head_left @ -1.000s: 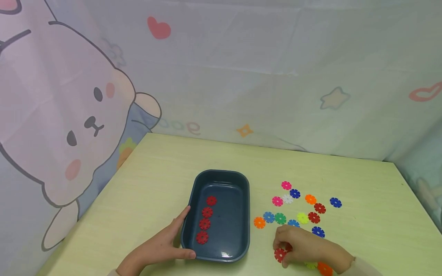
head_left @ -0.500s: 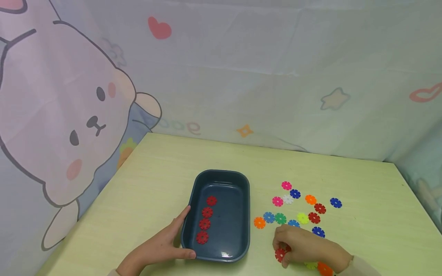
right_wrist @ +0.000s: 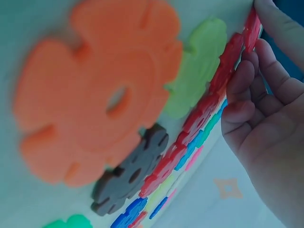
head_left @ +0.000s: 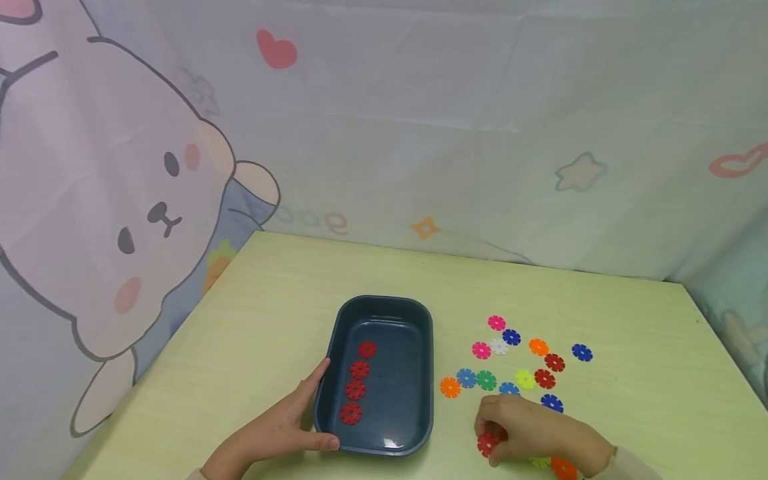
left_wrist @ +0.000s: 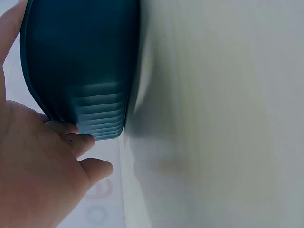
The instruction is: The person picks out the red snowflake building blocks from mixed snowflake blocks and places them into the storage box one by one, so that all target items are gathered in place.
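Head: the right hand (head_left: 522, 427) pinched a red disc (head_left: 487, 445), right of a blue tray (head_left: 396, 387); the left hand (head_left: 288, 423) touched the tray, thumb and fingers apart. Left wrist: it met the outside. Right wrist: fingertips clamped the disc.

One tray (head_left: 399, 377) holds four red discs (head_left: 357, 387). Right of the tray are at least five more red discs, three orange (head_left: 536, 345), three dark blue (head_left: 579, 350), two pink (head_left: 494, 321), two light blue (head_left: 463, 376), two yellow (head_left: 523, 377), two green (head_left: 483, 378), one white (head_left: 497, 345) and one dark grey (right_wrist: 118, 187); the right hand (head_left: 519, 420) there hides part of the spread.
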Demonstrator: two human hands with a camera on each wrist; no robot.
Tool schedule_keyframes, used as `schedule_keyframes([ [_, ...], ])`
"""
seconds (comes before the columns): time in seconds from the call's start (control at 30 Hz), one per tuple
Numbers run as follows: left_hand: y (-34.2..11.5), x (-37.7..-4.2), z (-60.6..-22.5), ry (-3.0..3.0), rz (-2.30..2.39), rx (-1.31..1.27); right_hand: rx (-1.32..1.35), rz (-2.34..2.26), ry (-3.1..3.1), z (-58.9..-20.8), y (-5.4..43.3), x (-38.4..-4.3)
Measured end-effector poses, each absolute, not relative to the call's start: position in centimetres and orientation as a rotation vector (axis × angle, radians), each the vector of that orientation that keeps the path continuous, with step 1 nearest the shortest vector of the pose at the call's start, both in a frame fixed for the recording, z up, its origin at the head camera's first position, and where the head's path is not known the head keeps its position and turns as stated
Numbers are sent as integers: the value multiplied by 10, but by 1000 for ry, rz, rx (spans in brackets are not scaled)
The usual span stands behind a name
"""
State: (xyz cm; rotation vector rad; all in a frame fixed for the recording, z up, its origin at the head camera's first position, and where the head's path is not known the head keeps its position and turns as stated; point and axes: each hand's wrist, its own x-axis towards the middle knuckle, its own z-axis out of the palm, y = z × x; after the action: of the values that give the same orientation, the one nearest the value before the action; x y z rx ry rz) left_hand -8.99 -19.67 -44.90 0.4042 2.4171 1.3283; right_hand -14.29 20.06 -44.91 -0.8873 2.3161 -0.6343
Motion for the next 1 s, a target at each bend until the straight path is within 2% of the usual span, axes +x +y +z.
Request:
schedule_keyframes([
  [1.0, -196, -91, -449, 2393, 1349, 402, -895, -716, 2269, -450, 203, -145],
])
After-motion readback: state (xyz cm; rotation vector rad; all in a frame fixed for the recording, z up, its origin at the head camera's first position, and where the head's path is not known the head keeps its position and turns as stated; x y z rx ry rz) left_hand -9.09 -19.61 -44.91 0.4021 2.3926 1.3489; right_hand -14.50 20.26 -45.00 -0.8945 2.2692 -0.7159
